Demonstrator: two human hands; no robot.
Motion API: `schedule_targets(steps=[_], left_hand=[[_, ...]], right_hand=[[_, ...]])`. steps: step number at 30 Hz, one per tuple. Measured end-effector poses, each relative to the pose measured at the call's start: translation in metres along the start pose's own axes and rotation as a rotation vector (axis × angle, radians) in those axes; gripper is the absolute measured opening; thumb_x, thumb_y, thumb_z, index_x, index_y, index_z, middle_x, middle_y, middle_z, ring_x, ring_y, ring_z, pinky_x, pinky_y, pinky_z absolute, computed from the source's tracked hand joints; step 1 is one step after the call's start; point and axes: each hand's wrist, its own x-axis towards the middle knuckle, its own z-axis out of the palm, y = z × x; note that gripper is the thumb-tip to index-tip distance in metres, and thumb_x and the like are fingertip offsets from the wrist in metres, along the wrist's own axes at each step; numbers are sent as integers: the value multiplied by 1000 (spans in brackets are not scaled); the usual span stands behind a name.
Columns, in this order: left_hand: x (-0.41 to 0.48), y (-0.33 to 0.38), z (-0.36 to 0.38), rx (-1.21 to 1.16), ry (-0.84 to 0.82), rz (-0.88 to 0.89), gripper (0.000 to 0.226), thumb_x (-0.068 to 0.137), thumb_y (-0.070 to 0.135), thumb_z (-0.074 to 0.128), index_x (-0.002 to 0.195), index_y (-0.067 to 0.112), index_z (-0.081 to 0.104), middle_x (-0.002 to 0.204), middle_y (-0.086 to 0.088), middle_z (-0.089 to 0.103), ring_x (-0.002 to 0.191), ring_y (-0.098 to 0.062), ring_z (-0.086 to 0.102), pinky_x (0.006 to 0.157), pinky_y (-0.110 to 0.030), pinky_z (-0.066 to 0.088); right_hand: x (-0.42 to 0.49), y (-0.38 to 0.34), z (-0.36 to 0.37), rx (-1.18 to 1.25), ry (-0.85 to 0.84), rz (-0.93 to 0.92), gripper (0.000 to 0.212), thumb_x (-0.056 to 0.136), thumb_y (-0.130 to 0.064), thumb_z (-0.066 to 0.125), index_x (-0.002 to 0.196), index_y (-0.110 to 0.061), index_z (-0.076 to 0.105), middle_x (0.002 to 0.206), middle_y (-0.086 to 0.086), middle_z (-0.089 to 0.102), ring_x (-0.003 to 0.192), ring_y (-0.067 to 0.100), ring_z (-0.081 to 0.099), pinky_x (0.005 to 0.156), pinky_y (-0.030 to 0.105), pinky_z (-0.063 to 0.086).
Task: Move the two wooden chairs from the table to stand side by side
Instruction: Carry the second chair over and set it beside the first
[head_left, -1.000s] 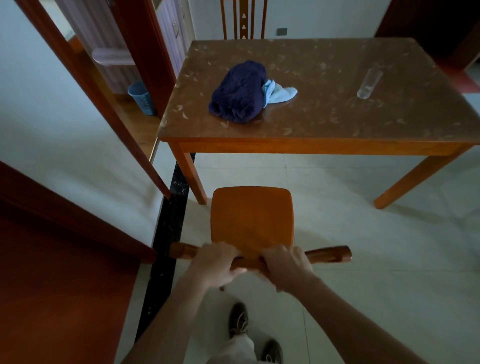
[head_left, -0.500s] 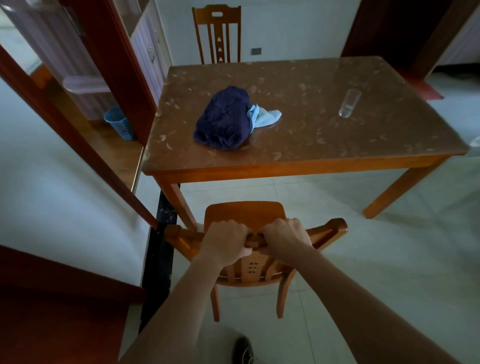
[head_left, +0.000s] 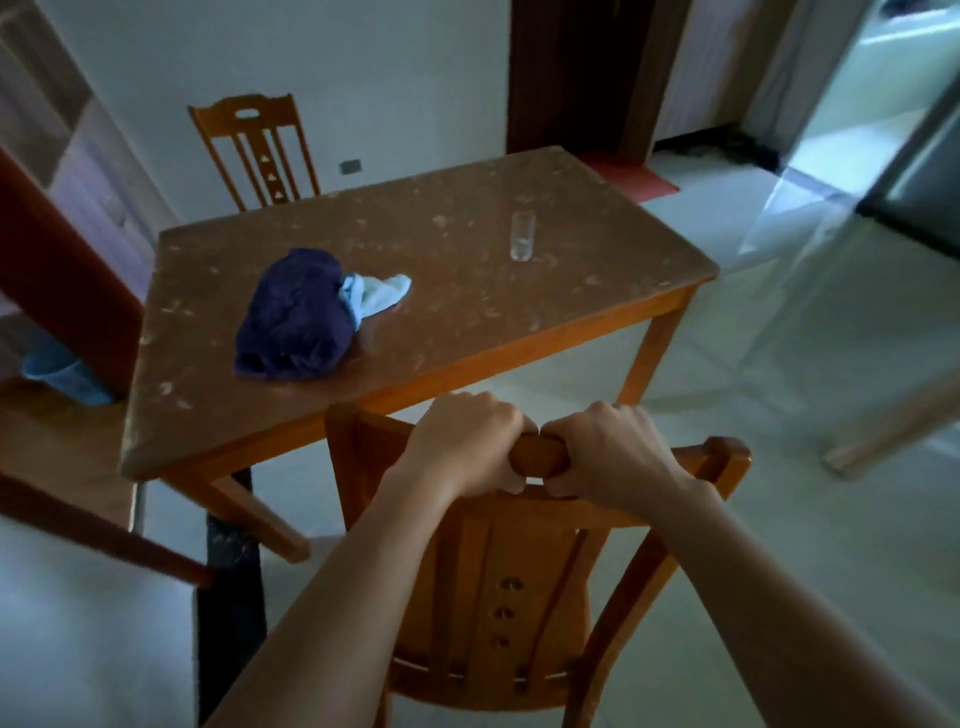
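Under both hands sits the orange-brown wooden slatted chair (head_left: 498, 587); left hand (head_left: 462, 447) and right hand (head_left: 608, 457) clench its top rail. Lifting level should clear the brown wooden table (head_left: 441, 291) just beyond the knuckles.

near chair (head_left: 498, 597): legs cut off below | far chair (head_left: 254, 150): seat behind table (head_left: 467, 291)

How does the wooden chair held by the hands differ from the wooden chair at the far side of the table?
The near wooden chair is gripped at its top rail by the left hand and right hand; the far wooden chair is untouched. The near chair shows its back towards the camera, while the far chair stands behind the brown wooden table, which hides its seat. Both share slatted backs and orange-brown wood.
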Motion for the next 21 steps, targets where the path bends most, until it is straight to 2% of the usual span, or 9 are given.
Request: schedule_targets(steps=[3,6,8,11,13,15,17,21], left_hand=[[40,46,11,-26,-28,111,25,71,42,81,94,36,73,63,17,54,60,-13,51,51,-22,21],[86,96,13,-56,-63,200,22,70,40,81,90,36,73,57,22,44,53,2,42,50,-21,24],[121,140,14,-45,-61,255,18,70,40,81,82,37,68,56,22,43,52,5,39,50,-20,26],[167,207,12,-35,-80,322,28,70,39,81,71,38,53,58,20,47,53,-4,46,51,-21,30],[199,249,12,-37,-90,350,32,70,37,80,64,36,49,59,18,51,58,-11,56,56,-25,44],[228,285,8,-43,-106,380,35,69,36,78,58,35,44,57,19,48,58,-12,56,60,-30,51],[258,318,4,-36,-100,420,36,67,35,76,55,35,42,57,20,45,58,-12,53,60,-32,52],[320,363,-1,-20,-90,480,43,69,32,82,53,37,42,57,22,44,61,-17,57,61,-34,52]], right_hand=[[-40,47,-3,37,-6,99,19,73,-45,72,88,-36,65,64,-13,53,63,15,57,58,28,38],[-78,99,-12,49,32,196,16,74,-45,69,83,-36,59,66,-11,56,63,17,56,58,30,38],[-106,140,-19,47,54,261,20,75,-44,68,77,-36,50,65,-11,54,61,17,54,57,30,37],[-144,201,-28,41,68,336,22,76,-45,68,77,-36,47,64,-11,50,60,16,51,56,30,36],[-168,244,-34,37,89,389,22,76,-49,68,79,-37,50,64,-12,47,61,17,51,57,31,34],[-187,283,-39,10,133,423,21,75,-51,67,79,-37,52,61,-12,44,60,19,52,56,31,33],[-201,321,-46,-19,169,462,21,73,-50,66,75,-36,50,56,-12,38,56,19,49,55,30,32],[-211,383,-59,-76,221,542,17,71,-50,64,77,-35,60,57,-12,42,56,21,54,56,31,37]])
